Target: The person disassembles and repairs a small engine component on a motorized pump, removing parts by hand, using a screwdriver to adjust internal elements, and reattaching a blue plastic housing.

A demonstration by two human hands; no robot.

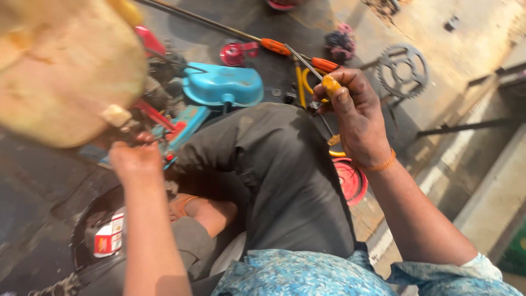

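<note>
Head view looks down on a person who sits on the ground with one knee [285, 164] raised in dark trousers. The right hand [353, 118] is clenched around a screwdriver [323, 77] with a yellow-orange handle; its thin metal shaft points up and to the left. This hand is right of the knee, above a red round part [350, 181] that lies on the ground. The left hand [137, 159] is at the left, with fingers curled on a red and blue machine part [175, 129]; what exactly it grips I cannot tell, because the view is blurred there. Far from the knee lies a blue cover [224, 85], and beyond it an orange-handled tool [274, 46]. At far right a toothed sprocket [402, 71] lies flat on the ground. A big tan blurred shape [60, 71] fills the upper left corner.
</note>
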